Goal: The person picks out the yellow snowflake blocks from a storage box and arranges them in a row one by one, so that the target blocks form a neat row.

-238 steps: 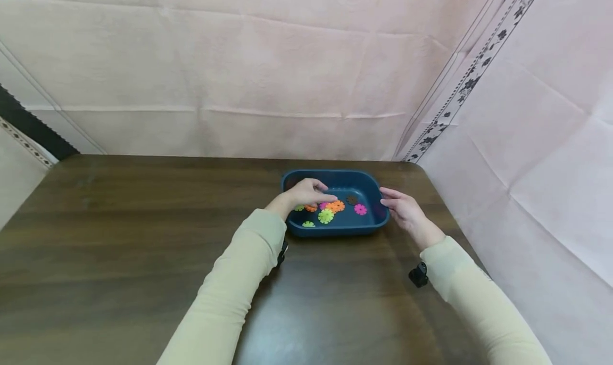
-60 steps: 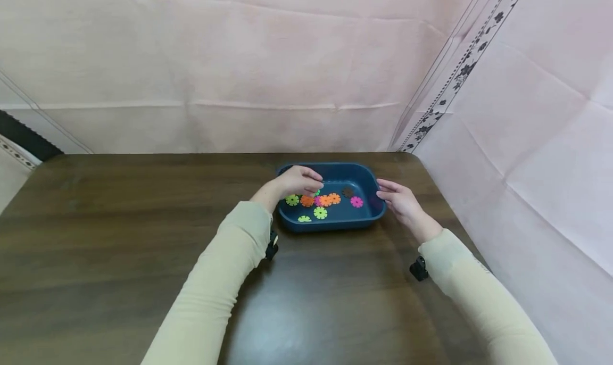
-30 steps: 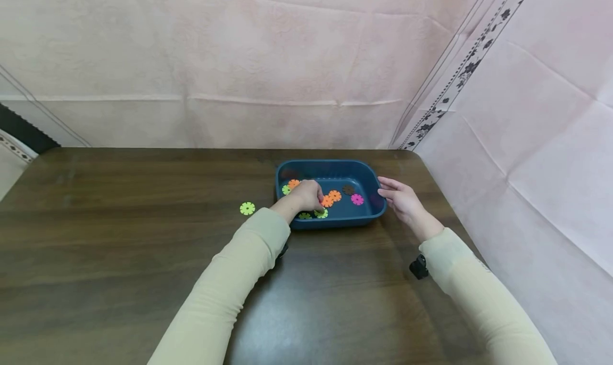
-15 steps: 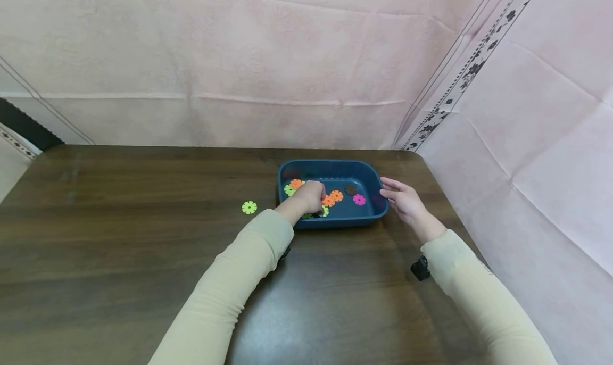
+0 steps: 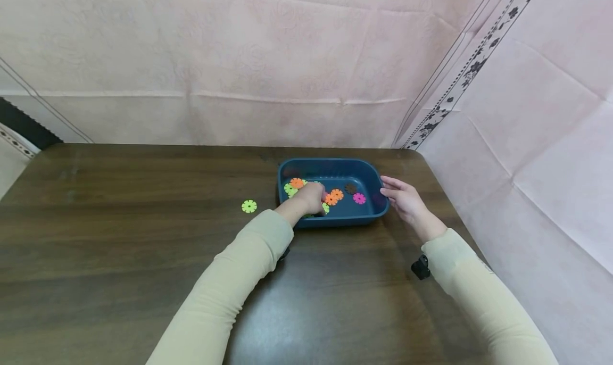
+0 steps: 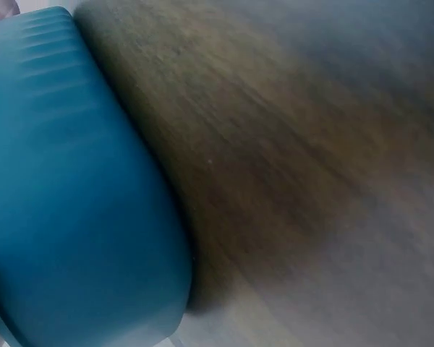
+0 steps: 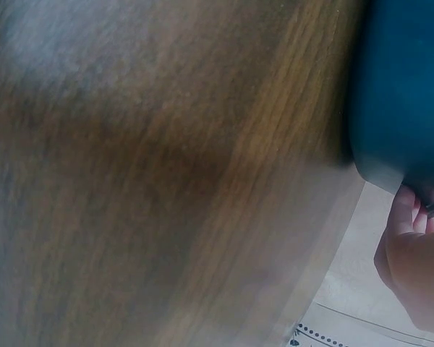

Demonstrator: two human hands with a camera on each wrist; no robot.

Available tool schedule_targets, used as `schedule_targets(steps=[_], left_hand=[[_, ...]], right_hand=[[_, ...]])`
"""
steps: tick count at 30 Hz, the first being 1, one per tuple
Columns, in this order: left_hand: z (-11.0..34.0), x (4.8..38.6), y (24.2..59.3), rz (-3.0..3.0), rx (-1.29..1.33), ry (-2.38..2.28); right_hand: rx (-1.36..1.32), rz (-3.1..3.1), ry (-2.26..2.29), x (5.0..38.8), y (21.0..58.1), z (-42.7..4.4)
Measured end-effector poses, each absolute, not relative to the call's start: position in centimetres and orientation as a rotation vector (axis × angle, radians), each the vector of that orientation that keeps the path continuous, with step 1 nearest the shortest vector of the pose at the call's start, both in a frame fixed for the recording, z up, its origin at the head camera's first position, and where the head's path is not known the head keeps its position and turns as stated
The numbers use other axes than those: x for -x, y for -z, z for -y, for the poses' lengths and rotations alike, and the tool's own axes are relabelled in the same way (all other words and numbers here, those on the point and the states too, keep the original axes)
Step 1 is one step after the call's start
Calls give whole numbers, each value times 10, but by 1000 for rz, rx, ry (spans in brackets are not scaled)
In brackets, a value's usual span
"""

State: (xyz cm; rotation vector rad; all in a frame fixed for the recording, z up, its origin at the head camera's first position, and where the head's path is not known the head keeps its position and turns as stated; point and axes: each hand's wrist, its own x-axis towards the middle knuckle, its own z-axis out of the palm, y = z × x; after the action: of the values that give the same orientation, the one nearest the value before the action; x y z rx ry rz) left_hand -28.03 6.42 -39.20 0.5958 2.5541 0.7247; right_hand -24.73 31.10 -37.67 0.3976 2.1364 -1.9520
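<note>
1. The left hand is lowered into the tub, knuckles up, fingers bent downward; whether anything is held cannot be told, the fingertips being hidden.
2. The right hand is placed at the tub's 3 o'clock end, its fingers fairly straight, the rim touched by the tips.
3. Beside the left hand, notched flower-shaped discs are scattered: orange discs at 3 o'clock, green discs toward 10.
4. The smooth blue tub, a rounded rectangle, is set upright with its long axis along 9–3 o'clock.
5. At 9 o'clock, outside it, a loose green disc is laid flat on the wood-grained table.
</note>
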Motion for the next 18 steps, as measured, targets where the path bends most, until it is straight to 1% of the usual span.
schedule_targets(steps=[9,18], left_hand=[[-65,280,389,-2516,-558,-788],[-57,285,391,-2509,-447,-1003]], right_hand=[[-418,-2155,1928,249,377,-310],[-445,-2179,1886,248,376,-311]])
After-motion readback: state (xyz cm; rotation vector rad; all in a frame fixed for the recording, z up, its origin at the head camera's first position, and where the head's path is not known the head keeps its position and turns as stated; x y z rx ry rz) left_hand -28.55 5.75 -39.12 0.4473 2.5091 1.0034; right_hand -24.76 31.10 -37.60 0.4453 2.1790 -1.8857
